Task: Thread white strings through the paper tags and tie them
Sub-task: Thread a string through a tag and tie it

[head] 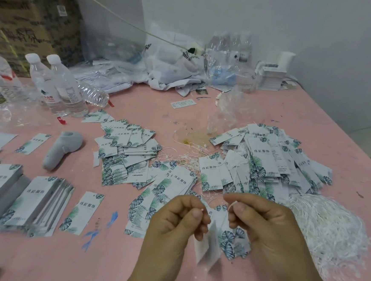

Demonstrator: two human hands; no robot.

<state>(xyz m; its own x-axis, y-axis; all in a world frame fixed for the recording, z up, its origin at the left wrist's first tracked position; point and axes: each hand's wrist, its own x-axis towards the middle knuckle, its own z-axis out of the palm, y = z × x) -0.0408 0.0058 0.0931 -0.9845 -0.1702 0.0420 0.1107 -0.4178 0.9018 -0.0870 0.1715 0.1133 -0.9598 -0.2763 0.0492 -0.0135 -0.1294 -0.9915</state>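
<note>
Pink bench (204,110), near edge: left hand (180,219) and right hand (260,221) each pinch 1 end of thin white string (227,212); 2 white leaf-print paper tags (208,246) dangle between. Judgement: keep ends taut, cross, knot close above hole.

Two bare hands and forearms, seen from the wearer's own head.

The left hand (181,217) and right hand (260,223) wear no gloves, rings, watch or bracelet, and no sleeve reaches the visible stretch of either forearm, which runs uncovered to the lower edge of the view. The fingernails are short and unpainted; one thumbnail on the left hand shows plainly, pale and trimmed close.
</note>
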